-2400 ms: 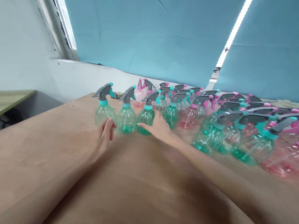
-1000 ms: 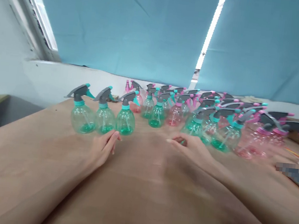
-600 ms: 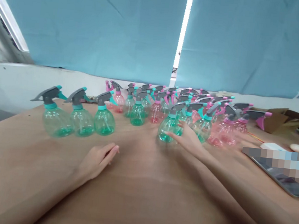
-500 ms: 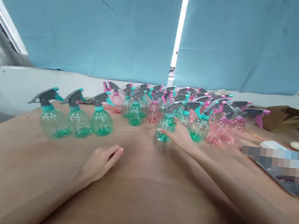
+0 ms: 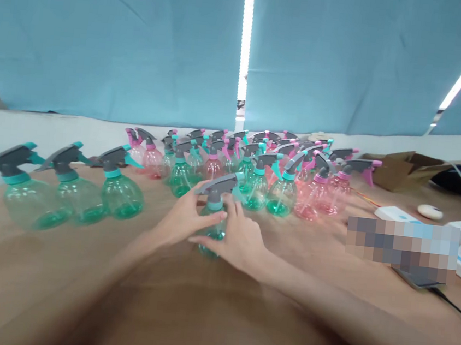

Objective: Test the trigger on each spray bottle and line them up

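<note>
Both my hands hold one green spray bottle (image 5: 215,204) with a grey trigger head, standing on the brown table (image 5: 58,280) in front of me. My left hand (image 5: 184,217) wraps its left side. My right hand (image 5: 240,239) grips its right side and front. Three green spray bottles (image 5: 75,194) stand in a row to the left, apart from my hands. A dense cluster of green and pink spray bottles (image 5: 255,169) stands behind the held bottle.
A brown cardboard box (image 5: 404,169) lies at the back right. White devices (image 5: 395,213) with cables sit at the right edge, beside a blurred patch. Blue curtains (image 5: 145,43) hang behind the table.
My right hand pulled a green bottle out of the cluster toward me. My left hand left the tabletop and closed on the same bottle. The view swung right.
</note>
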A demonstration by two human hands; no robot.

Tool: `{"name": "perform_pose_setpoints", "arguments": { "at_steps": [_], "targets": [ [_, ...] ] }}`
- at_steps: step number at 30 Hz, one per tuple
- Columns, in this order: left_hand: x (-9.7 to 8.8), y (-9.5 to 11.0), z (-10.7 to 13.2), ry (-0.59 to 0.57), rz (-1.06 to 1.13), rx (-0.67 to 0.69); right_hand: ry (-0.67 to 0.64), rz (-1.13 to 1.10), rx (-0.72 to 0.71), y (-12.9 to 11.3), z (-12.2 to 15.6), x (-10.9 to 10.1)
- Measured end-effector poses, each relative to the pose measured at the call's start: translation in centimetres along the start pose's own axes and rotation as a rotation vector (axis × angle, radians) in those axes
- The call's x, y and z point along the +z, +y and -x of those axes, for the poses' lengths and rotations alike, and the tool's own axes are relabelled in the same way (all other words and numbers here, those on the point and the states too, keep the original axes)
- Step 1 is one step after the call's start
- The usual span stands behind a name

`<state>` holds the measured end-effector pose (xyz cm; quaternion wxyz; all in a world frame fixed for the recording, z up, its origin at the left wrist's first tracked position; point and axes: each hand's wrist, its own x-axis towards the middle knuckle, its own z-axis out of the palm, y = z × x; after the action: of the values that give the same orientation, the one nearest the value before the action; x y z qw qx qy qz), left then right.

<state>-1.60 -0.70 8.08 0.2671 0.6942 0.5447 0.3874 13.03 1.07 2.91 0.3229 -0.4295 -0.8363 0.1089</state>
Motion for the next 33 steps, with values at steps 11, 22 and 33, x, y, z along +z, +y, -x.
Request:
{"name": "perform_pose_setpoints", "arguments": {
  "at_steps": [11, 22, 33],
  "targets": [
    [2.1, 2.5, 0.1, -0.237, 0.428, 0.103, -0.172, -0.171, -0.161, 1.2, 2.9, -2.1],
    [2.6, 3.6, 0.8, -0.096, 0.340, 0.048, -0.395, -0.239, -0.340, 8.6, 2.9, -2.2],
    [1.7, 1.8, -0.6, 0.011, 0.339, 0.076, -0.520, -0.108, -0.192, 11.1, 4.0, -2.8]
  ]
}}
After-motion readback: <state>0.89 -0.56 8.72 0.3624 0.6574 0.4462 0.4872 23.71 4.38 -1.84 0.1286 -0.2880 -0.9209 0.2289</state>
